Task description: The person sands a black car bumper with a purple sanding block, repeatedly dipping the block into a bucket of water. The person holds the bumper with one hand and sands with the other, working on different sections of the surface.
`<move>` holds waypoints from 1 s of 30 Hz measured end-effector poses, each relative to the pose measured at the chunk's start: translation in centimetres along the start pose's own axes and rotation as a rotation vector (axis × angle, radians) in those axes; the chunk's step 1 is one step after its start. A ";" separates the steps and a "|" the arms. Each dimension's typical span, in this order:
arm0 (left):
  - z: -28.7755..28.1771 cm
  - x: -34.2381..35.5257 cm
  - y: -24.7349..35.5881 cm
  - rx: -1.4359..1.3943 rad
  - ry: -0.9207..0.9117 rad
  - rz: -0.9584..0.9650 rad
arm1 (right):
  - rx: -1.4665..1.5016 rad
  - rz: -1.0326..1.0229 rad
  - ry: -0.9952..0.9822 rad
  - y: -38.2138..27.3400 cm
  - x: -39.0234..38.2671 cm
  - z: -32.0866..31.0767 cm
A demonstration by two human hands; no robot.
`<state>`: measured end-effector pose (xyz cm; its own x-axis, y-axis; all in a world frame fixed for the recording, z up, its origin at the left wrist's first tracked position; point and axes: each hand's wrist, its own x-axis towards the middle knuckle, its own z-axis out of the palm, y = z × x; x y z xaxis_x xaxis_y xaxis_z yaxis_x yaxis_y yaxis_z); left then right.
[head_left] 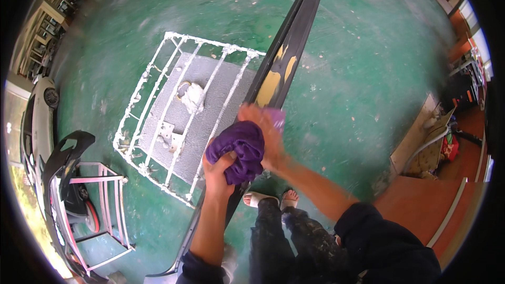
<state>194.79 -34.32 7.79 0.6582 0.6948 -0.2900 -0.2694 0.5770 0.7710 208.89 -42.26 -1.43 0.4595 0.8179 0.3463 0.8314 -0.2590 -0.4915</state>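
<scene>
One bunched, dark purple cloth (242,144) sits clenched in the left hand (219,172), above a long, narrow black panel (305,26) with tan-yellow patches (269,88); the right hand (267,134), blurred, is just beside the cloth, over the panel; a thin, pale purple sheet (278,119) shows at its fingers, though I cannot tell whether it grips this; the panel overlaps a white-coated barred frame (229,49).

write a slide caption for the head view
Left hand clutching a bunched purple cloth, right hand blurred beside it, above a tan-patched black panel
</scene>
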 end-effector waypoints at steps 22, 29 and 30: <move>-5.7 -0.4 -3.8 1.163 -0.106 0.645 | -0.027 0.137 -0.263 1.7 4.3 -1.8; -5.4 -0.3 -4.5 1.158 -0.067 0.577 | -0.114 0.381 -0.025 7.9 10.4 -1.3; -5.5 -0.2 -4.3 1.165 -0.033 0.567 | -0.080 0.301 -0.126 4.8 8.4 -0.6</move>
<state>191.97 -34.59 1.40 0.6757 0.6974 0.2389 0.2409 -0.5153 0.8225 216.95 -36.90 -0.43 0.6502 0.7542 0.0913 0.6885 -0.5342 -0.4904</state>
